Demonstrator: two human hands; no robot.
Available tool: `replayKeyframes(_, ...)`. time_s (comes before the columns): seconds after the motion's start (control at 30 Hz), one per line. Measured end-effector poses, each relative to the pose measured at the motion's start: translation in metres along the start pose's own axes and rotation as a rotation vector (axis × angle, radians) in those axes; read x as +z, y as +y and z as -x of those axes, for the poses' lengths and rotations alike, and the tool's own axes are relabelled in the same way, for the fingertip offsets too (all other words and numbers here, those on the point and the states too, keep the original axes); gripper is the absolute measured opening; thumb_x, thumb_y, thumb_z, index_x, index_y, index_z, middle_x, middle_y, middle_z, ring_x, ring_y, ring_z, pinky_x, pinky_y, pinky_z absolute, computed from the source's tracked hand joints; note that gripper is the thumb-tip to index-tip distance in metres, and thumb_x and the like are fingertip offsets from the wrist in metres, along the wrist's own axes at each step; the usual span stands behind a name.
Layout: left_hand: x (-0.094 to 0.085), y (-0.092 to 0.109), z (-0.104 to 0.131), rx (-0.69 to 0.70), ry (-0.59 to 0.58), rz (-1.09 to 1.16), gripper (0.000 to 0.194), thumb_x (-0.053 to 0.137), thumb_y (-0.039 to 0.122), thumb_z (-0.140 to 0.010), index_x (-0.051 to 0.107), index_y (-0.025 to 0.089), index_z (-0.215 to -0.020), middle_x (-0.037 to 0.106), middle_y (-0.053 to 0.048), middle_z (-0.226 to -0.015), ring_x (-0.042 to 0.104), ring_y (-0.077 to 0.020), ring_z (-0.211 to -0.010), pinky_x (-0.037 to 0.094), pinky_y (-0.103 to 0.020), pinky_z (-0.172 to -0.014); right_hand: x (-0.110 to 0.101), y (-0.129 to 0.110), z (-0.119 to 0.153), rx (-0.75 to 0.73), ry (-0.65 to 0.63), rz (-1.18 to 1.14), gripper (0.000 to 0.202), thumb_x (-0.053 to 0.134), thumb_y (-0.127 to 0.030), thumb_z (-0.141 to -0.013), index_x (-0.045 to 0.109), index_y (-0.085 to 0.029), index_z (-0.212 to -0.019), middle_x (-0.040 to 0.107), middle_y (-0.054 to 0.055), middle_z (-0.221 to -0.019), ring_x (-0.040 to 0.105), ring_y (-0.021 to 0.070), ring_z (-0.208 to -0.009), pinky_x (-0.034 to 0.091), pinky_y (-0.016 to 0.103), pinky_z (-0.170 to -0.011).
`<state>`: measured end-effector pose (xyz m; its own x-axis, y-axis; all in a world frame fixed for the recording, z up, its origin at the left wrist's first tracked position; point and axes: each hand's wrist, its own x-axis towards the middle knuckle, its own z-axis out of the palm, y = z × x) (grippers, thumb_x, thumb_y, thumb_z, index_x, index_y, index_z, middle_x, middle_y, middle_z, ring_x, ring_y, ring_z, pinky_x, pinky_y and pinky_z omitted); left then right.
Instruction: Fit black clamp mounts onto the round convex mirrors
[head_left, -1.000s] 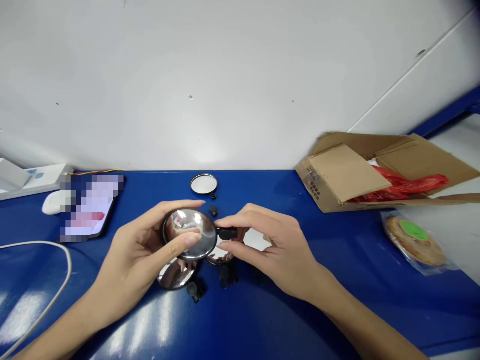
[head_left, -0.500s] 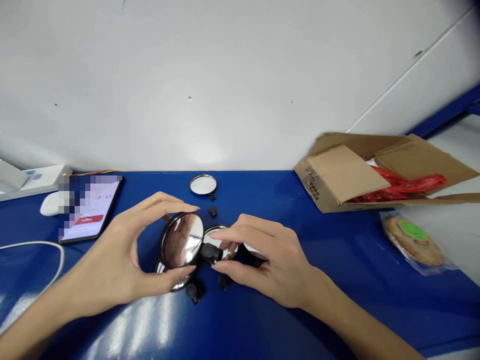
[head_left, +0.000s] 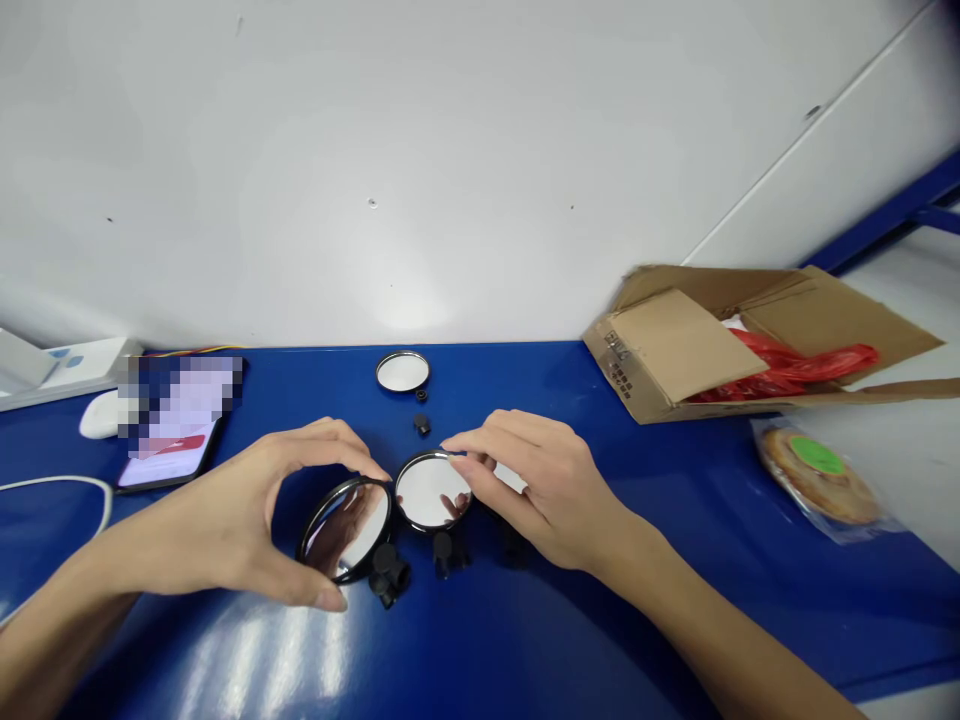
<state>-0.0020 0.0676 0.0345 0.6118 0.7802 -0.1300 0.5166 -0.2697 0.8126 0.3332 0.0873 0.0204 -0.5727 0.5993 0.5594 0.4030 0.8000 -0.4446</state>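
Note:
My left hand [head_left: 225, 510] curves around a round black-rimmed mirror [head_left: 349, 530] at the left, with its thumb and fingers spread apart and a fingertip at the top rim. This mirror rests on the stack at the left; black mounts [head_left: 388, 573] stick out at its lower right. My right hand [head_left: 544, 485] has its thumb and index finger together at the upper right rim of the middle mirror [head_left: 431, 490]. A black mount [head_left: 443, 553] lies below that mirror. Another mirror [head_left: 510, 478] is partly hidden under my right hand.
Farther back on the blue table [head_left: 480, 385] lie a small mirror [head_left: 403, 372] and a black cap [head_left: 421, 424]. At the left are a phone [head_left: 176, 445], a white case [head_left: 105, 413] and a cable [head_left: 56, 480]. A cardboard box [head_left: 675, 340] and a wrapped pastry [head_left: 817, 475] are on the right.
The left mirror has moved down and left and lies flatter, and my left thumb has come off it. My right hand has left its black mount for the middle mirror's rim.

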Motion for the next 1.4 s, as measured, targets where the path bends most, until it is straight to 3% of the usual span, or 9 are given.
replayKeyframes(0.2, 0.002, -0.005, 0.001, -0.069, -0.021, -0.066, 0.079, 0.111, 0.051, -0.074, 0.073, 0.049, -0.144, 0.077, 0.004, -0.127, 0.078, -0.0254, -0.111, 0.064, -0.04, -0.103, -0.003, 0.002, 0.0, 0.005, -0.012, 0.045, 0.027, 0.06, -0.027, -0.122, 0.08, -0.015, -0.109, 0.076, 0.001, -0.087, 0.061, 0.0153, -0.075, 0.046, 0.033, -0.077)
replayKeyframes(0.47, 0.004, -0.006, 0.0, -0.098, -0.044, -0.094, 0.084, 0.11, 0.056, -0.074, 0.07, 0.049, -0.149, 0.076, 0.001, -0.145, 0.076, -0.0319, -0.13, 0.068, -0.041, -0.105, -0.006, 0.005, 0.0, 0.072, -0.073, 0.016, 0.033, 0.057, -0.029, -0.124, 0.079, -0.018, -0.102, 0.076, 0.002, -0.091, 0.062, 0.0168, -0.079, 0.046, 0.036, -0.08)
replayKeyframes(0.63, 0.008, -0.003, 0.0, -0.124, 0.211, -0.021, 0.052, 0.08, 0.069, -0.104, 0.069, 0.052, -0.152, 0.075, 0.002, -0.156, 0.072, -0.0351, -0.144, 0.069, -0.045, -0.108, -0.007, 0.009, -0.001, 0.239, -0.181, -0.058, 0.031, 0.056, -0.037, -0.124, 0.08, -0.018, -0.13, 0.08, 0.009, -0.12, 0.072, 0.024, -0.111, 0.054, 0.041, -0.102)
replayKeyframes(0.77, 0.015, -0.007, -0.011, -0.045, 0.297, -0.124, 0.052, 0.058, 0.066, -0.118, 0.059, 0.053, -0.167, 0.053, 0.004, -0.184, 0.052, -0.036, -0.168, 0.042, -0.064, -0.14, -0.005, 0.006, -0.007, 0.279, -0.302, -0.107, 0.043, 0.046, -0.043, -0.127, 0.073, -0.021, -0.153, 0.075, 0.01, -0.156, 0.065, 0.0276, -0.146, 0.044, 0.051, -0.131)
replayKeyframes(0.9, 0.021, -0.021, -0.024, -0.072, 0.207, -0.311, 0.064, 0.04, 0.068, -0.123, 0.033, 0.053, -0.184, 0.023, 0.007, -0.198, 0.02, -0.0363, -0.184, 0.013, -0.079, -0.145, -0.003, 0.003, -0.014, 0.313, -0.494, -0.152, 0.058, 0.036, -0.056, -0.128, 0.06, -0.026, -0.171, 0.051, 0.006, -0.185, 0.042, 0.0303, -0.174, 0.021, 0.064, -0.145)
replayKeyframes(1.0, 0.023, -0.027, -0.03, -0.07, 0.176, -0.385, 0.071, 0.028, 0.068, -0.124, 0.031, 0.038, -0.188, 0.029, -0.001, -0.196, 0.024, -0.0349, -0.183, 0.02, -0.074, -0.146, -0.004, 0.004, -0.017, 0.328, -0.564, -0.158, 0.061, 0.028, -0.054, -0.129, 0.062, -0.024, -0.17, 0.047, 0.006, -0.187, 0.04, 0.0309, -0.176, 0.023, 0.066, -0.145)
replayKeyframes(1.13, 0.024, -0.024, -0.029, -0.038, 0.273, -0.451, 0.078, 0.03, 0.071, -0.123, 0.045, 0.025, -0.184, 0.041, -0.01, -0.192, 0.031, -0.0397, -0.181, 0.023, -0.073, -0.146, -0.009, 0.011, -0.014, 0.331, -0.518, -0.079, 0.06, 0.026, -0.045, -0.128, 0.07, -0.021, -0.162, 0.057, 0.01, -0.18, 0.053, 0.0339, -0.168, 0.032, 0.068, -0.14)
replayKeyframes(1.3, 0.024, -0.023, -0.024, 0.033, 0.369, -0.527, 0.066, 0.039, 0.063, -0.123, 0.059, 0.026, -0.174, 0.065, -0.013, -0.174, 0.051, -0.0425, -0.168, 0.033, -0.073, -0.142, -0.014, 0.028, -0.005, 0.276, -0.448, 0.092, 0.05, 0.037, -0.031, -0.126, 0.081, -0.021, -0.148, 0.068, 0.013, -0.17, 0.065, 0.037, -0.157, 0.046, 0.069, -0.132)
replayKeyframes(1.4, 0.023, -0.024, -0.026, 0.083, 0.386, -0.544, 0.058, 0.04, 0.054, -0.125, 0.057, 0.029, -0.175, 0.06, -0.013, -0.177, 0.054, -0.0387, -0.165, 0.04, -0.067, -0.138, -0.013, 0.038, 0.0, 0.257, -0.413, 0.169, 0.045, 0.043, -0.024, -0.122, 0.082, -0.019, -0.144, 0.072, 0.013, -0.165, 0.069, 0.0379, -0.153, 0.053, 0.069, -0.128)
